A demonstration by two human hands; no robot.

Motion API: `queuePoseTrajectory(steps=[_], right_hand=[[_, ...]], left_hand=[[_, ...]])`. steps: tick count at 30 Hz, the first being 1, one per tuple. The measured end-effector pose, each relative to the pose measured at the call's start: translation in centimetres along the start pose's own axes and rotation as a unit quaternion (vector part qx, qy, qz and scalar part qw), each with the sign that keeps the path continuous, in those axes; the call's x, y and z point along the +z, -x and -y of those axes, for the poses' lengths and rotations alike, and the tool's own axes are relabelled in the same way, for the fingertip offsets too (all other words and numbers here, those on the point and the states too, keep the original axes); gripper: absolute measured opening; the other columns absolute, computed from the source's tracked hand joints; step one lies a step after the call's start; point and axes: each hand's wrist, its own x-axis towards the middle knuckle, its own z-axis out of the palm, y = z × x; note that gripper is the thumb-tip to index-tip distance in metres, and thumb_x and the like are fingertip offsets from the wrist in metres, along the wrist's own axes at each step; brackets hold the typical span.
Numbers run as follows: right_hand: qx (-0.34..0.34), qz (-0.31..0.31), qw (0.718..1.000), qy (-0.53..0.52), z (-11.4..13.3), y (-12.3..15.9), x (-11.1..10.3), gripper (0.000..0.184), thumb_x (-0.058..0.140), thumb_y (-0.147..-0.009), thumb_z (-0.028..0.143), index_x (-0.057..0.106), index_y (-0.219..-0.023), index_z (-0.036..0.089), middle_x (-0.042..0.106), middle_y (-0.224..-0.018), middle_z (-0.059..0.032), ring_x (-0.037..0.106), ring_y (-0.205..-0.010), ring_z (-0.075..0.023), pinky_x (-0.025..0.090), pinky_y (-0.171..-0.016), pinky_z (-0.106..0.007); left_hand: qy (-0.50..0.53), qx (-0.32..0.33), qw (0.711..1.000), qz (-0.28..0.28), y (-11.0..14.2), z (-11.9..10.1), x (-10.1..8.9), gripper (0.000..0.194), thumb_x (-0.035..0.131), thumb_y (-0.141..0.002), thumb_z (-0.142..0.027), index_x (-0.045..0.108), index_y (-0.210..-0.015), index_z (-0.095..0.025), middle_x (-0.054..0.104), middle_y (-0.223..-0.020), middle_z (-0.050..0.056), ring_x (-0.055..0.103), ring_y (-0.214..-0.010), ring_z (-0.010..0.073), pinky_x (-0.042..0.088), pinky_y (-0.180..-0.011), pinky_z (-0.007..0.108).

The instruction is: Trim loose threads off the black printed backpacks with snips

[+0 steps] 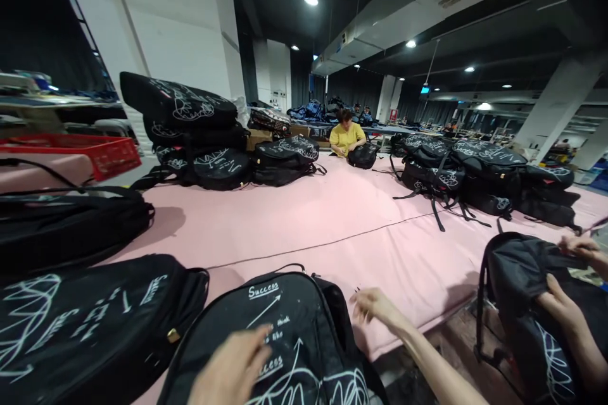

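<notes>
Black bag [311, 304] at six o'clock on the pink surface [266, 218], front upward, apparently under inspection: left hand [232, 364] unclenched over its seven, right hand [377, 307] curled near its three, grasp indeterminable; further checking would call for steadying the bag.
</notes>
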Motion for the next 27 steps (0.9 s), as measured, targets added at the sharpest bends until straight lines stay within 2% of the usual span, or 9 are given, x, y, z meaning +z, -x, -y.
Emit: queuePoseTrajectory(steps=[2, 5, 9, 11, 14, 18, 20, 22, 27], right_hand=[[0.045, -0.060, 0.995, 0.061, -2.0, -1.2, 1.8, 0.022, 0.050, -0.087, 0.029, 0.057, -0.104, 0.016, 0.060, -0.100, -0.0084, 0.059, -0.091, -0.0207, 0.048, -0.075, -0.035], [0.072, -0.110, 0.985, 0.111, -4.3, -1.5, 3.9, 0.029, 0.062, -0.073, 0.021, 0.057, -0.101, 0.019, 0.060, -0.103, -0.0107, 0.054, -0.099, -0.0260, 0.044, -0.079, -0.037], [0.092, -0.140, 0.981, 0.103, -5.9, -0.9, 5.2, 0.013, 0.055, -0.075, 0.016, 0.060, -0.087, 0.018, 0.062, -0.090, -0.0102, 0.056, -0.089, -0.0226, 0.042, -0.075, -0.034], [0.108, -0.141, 0.981, 0.075, -6.4, -0.8, 5.0, 0.008, 0.052, -0.076, 0.018, 0.059, -0.075, 0.016, 0.062, -0.079, -0.0096, 0.058, -0.082, -0.0208, 0.042, -0.073, -0.031], [0.134, -0.139, 0.981, 0.014, -7.1, -0.9, 4.0, 0.021, 0.049, -0.079, 0.029, 0.055, -0.062, 0.017, 0.060, -0.063, -0.0058, 0.059, -0.071, -0.0185, 0.042, -0.066, -0.027], [0.131, -0.146, 0.976, -0.099, -6.2, 0.3, 2.1, 0.043, 0.038, -0.079, 0.056, 0.052, -0.067, 0.017, 0.059, -0.061, -0.0045, 0.057, -0.061, -0.0174, 0.044, -0.056, -0.027], [0.117, -0.143, 0.971, -0.154, -4.8, 1.7, 1.3, 0.046, 0.039, -0.076, 0.062, 0.051, -0.072, 0.017, 0.059, -0.065, -0.0044, 0.056, -0.059, -0.0154, 0.045, -0.056, -0.027], [0.102, -0.131, 0.967, -0.196, -2.5, 3.4, 1.1, 0.045, 0.044, -0.074, 0.062, 0.051, -0.078, 0.018, 0.058, -0.069, -0.0031, 0.054, -0.058, -0.0127, 0.046, -0.057, -0.026], [0.030, -0.038, 0.973, -0.225, 4.9, 8.4, 4.0, 0.034, 0.059, -0.074, 0.045, 0.055, -0.096, 0.020, 0.050, -0.068, 0.0029, 0.046, -0.054, -0.0088, 0.038, -0.052, -0.021]], left_hand=[[-0.092, -0.082, 0.992, -0.021, -3.4, 3.9, -0.4, 0.034, 0.039, -0.087, -0.037, 0.060, -0.106, -0.018, 0.065, -0.098, 0.012, 0.059, -0.092, 0.0255, 0.048, -0.081, 0.039], [-0.158, -0.233, 0.952, 0.122, -7.8, 8.3, 0.0, 0.047, 0.034, -0.086, -0.039, 0.053, -0.117, -0.011, 0.058, -0.117, 0.019, 0.049, -0.112, 0.0348, 0.041, -0.088, 0.050], [-0.065, -0.290, 0.909, 0.294, -9.6, 9.5, 0.1, 0.046, 0.030, -0.087, -0.044, 0.061, -0.105, -0.015, 0.067, -0.102, 0.011, 0.060, -0.098, 0.0256, 0.045, -0.084, 0.033], [-0.041, -0.283, 0.915, 0.285, -8.7, 8.2, -1.2, 0.045, 0.036, -0.084, -0.047, 0.060, -0.106, -0.016, 0.067, -0.102, 0.009, 0.060, -0.097, 0.0237, 0.043, -0.085, 0.030], [-0.001, -0.250, 0.944, 0.216, -5.5, 4.0, -4.7, 0.040, 0.044, -0.082, -0.043, 0.060, -0.108, -0.018, 0.065, -0.104, 0.006, 0.059, -0.095, 0.0210, 0.043, -0.086, 0.027], [0.099, 0.007, 0.957, 0.272, 3.2, -5.0, -8.9, 0.027, 0.037, -0.089, -0.027, 0.064, -0.094, -0.026, 0.064, -0.079, 0.000, 0.056, -0.074, 0.0141, 0.043, -0.072, 0.024], [0.120, 0.041, 0.947, 0.295, 8.4, -9.2, -9.3, 0.026, 0.038, -0.090, -0.022, 0.063, -0.090, -0.027, 0.060, -0.070, -0.001, 0.053, -0.066, 0.0127, 0.042, -0.066, 0.024], [0.096, 0.043, 0.958, 0.266, 12.8, -11.9, -8.8, 0.027, 0.035, -0.091, -0.019, 0.061, -0.096, -0.023, 0.061, -0.074, 0.001, 0.054, -0.073, 0.0131, 0.042, -0.067, 0.024], [0.033, 0.000, 0.973, 0.227, 17.5, -13.2, -7.2, 0.033, 0.031, -0.092, -0.013, 0.055, -0.114, -0.020, 0.063, -0.103, 0.005, 0.052, -0.104, 0.0173, 0.041, -0.088, 0.031]])
